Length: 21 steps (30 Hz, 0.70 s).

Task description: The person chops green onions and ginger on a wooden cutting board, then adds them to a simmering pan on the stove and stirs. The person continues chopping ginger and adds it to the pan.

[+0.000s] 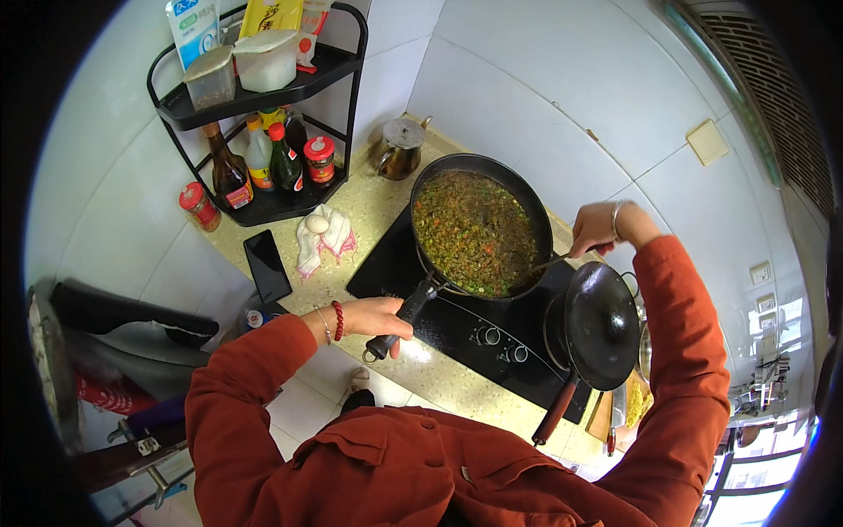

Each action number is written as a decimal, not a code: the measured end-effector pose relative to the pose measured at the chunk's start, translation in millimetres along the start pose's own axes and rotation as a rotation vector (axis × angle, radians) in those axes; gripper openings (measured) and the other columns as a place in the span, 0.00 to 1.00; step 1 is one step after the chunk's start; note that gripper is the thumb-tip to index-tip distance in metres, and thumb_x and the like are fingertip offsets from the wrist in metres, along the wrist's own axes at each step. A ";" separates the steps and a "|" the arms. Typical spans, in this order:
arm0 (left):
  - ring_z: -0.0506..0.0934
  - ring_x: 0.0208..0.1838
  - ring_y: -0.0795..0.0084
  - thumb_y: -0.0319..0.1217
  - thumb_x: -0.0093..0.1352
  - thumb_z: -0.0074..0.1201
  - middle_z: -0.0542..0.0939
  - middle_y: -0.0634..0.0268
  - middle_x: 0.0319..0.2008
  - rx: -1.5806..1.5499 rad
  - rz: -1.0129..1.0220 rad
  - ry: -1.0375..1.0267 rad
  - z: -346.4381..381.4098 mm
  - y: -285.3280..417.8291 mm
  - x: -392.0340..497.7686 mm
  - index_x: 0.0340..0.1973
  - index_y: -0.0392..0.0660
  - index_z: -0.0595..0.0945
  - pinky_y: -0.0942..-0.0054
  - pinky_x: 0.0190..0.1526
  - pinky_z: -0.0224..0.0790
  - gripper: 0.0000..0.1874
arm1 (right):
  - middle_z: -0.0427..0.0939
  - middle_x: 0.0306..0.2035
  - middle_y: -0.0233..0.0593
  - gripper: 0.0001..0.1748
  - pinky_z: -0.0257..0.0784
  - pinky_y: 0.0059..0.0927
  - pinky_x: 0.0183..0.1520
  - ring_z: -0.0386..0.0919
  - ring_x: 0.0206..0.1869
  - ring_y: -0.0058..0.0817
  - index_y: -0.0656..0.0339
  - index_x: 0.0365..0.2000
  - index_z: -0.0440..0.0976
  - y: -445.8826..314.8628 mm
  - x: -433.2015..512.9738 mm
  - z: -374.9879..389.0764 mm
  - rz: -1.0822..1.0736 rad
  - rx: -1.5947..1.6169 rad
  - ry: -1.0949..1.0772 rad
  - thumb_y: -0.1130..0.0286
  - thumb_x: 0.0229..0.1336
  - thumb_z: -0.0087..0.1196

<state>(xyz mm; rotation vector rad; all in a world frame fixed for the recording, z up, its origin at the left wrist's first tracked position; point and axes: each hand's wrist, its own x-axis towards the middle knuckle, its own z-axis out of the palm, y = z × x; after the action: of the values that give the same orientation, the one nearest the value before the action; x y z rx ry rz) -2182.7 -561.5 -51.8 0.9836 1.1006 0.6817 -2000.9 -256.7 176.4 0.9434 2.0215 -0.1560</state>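
A deep black frying pan (550, 217) stands on the left burner of a black gas hob (454, 336). Chopped green and red food in brown liquid (474, 230) fills much of it. My left hand (375, 321) is around the pan's black handle (416, 306). In my right hand (596, 230) is the handle of a metal spatula or ladle (553, 262). Its lower end reaches into the food at the pan's right side, so the head is hidden. Right of this pan, a black wok (600, 329) with a reddish-brown handle (556, 408) appears tilted over the other burner.
A metal pot with a lid (400, 148) stands behind the pan. To the left are a cloth (329, 230) with an egg (317, 224), a phone (267, 265), and a black rack (263, 102) of bottles and jars. A knife (618, 412) lies on a board (599, 416) at right.
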 end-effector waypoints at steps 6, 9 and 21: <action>0.84 0.31 0.73 0.33 0.65 0.56 0.83 0.61 0.25 0.005 -0.029 -0.002 -0.6 4.1 -1.1 0.33 0.38 0.74 0.78 0.31 0.70 0.11 | 0.79 0.21 0.35 0.16 0.74 0.28 0.23 0.77 0.20 0.23 0.56 0.40 0.82 12.6 12.2 72.9 -0.084 0.332 0.228 0.57 0.55 0.62; 0.85 0.31 0.73 0.32 0.65 0.57 0.82 0.62 0.25 -0.018 -0.022 -0.007 -0.2 6.6 -1.9 0.33 0.38 0.74 0.78 0.31 0.70 0.11 | 0.84 0.34 0.47 0.19 0.78 0.41 0.40 0.83 0.35 0.42 0.54 0.41 0.83 -10.0 39.2 112.7 -0.183 0.225 0.476 0.53 0.57 0.57; 0.85 0.32 0.70 0.31 0.66 0.55 0.80 0.62 0.28 0.012 -0.057 0.060 7.1 10.2 -4.4 0.35 0.39 0.73 0.76 0.32 0.72 0.10 | 0.81 0.33 0.44 0.07 0.79 0.37 0.32 0.84 0.36 0.37 0.58 0.35 0.77 -52.1 -17.3 106.9 -0.167 -0.453 1.001 0.70 0.58 0.51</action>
<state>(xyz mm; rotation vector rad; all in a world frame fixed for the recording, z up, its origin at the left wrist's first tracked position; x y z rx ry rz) -2177.4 -563.0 -39.9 0.9436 1.1827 0.6625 -1959.2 -349.4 112.4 0.5847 2.8483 0.8080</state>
